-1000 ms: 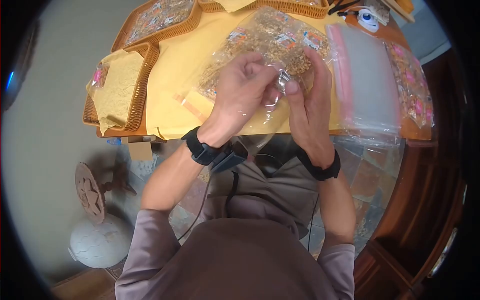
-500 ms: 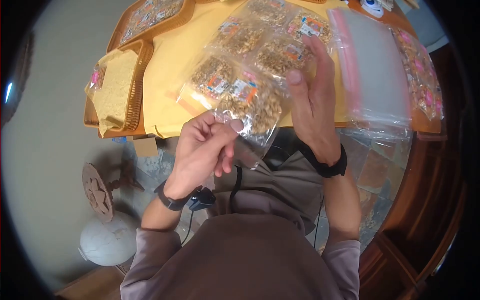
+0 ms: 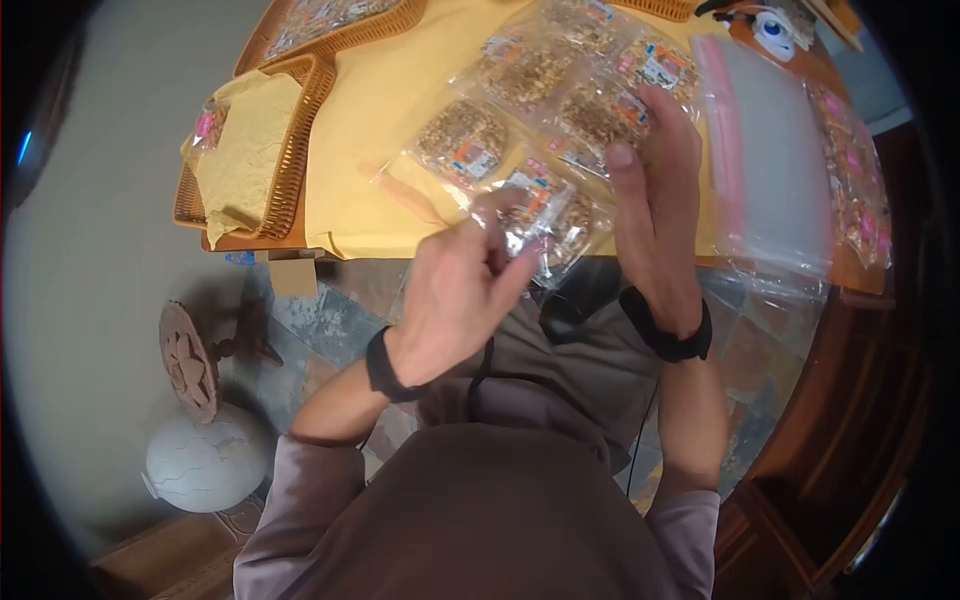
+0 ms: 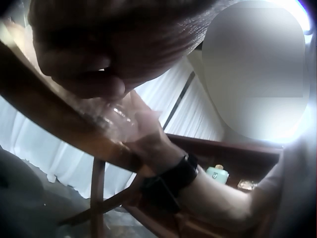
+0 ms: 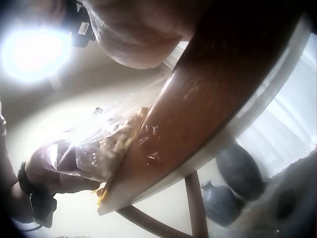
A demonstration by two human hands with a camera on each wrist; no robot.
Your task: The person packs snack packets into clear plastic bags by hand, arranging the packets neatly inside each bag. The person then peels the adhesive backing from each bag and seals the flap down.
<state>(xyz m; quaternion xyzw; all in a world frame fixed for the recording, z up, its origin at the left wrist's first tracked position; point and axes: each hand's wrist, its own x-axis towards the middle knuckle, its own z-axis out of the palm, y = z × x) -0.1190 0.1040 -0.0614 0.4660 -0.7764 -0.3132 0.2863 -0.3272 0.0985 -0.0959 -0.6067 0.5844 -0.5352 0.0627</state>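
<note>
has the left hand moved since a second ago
Yes. The left hand has dropped from over the yellow cloth toward the body, past the table's near edge, pinching the clear bag of snack packets.

The bag [image 3: 545, 215] at frame centre is clear, glossy, crinkled plastic over rough brown grains. The big zip bag [image 3: 775, 170] at upper right is smooth, cloudy film. The basket [image 3: 295, 140] at upper left is woven wicker holding matt, creased paper [image 3: 245, 160]. The cloth [image 3: 365, 130] looks matt yellow. The table [image 5: 213, 99] edge is polished wood.
</note>
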